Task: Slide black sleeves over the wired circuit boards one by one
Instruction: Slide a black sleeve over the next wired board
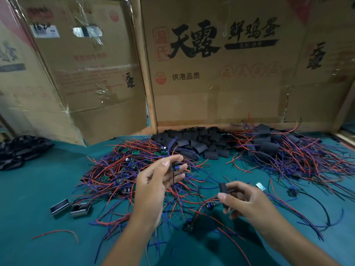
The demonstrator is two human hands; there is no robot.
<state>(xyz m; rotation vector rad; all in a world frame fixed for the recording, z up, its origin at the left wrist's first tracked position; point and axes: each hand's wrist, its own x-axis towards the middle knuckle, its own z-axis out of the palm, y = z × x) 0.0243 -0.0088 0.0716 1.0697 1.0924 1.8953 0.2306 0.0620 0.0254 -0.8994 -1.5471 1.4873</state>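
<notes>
At far left a dark heap of black parts [18, 150] lies on the green table [28, 189], well apart from the work; nearer the middle, two small metal blocks [70, 207] lie side by side, touching, purpose unclear. Behind them spreads the pile of unsleeved boards [123, 166], green circuit boards tangled in red and blue-violet wire, placed within reach of the left hand [153, 181]. That hand is raised above the pile, fingers loosely extended, thumb and fingertips pinching a small dark component with blue wire, the wired circuit board [175, 167], whose leads hang down toward the table; holding it aloft probably frees the leads for threading. At centre rear lies a heap of loose black sleeves [199, 141] against the upright cardboard box [221, 73]. The right hand [247, 202] is lower and nearer, fingers curled, thumb and forefinger pinching one black sleeve [223, 188] upright; whether its open end faces the board cannot be told. Board and sleeve are apart, so the sliding step appears not yet begun. At right, the finished pile [278, 148] holds sleeved units with trailing wires. Stray leads cross the table beneath both hands, with a loose clear-topped part [260, 186] just beyond the right hand; these wires may snag the hanging leads.
</notes>
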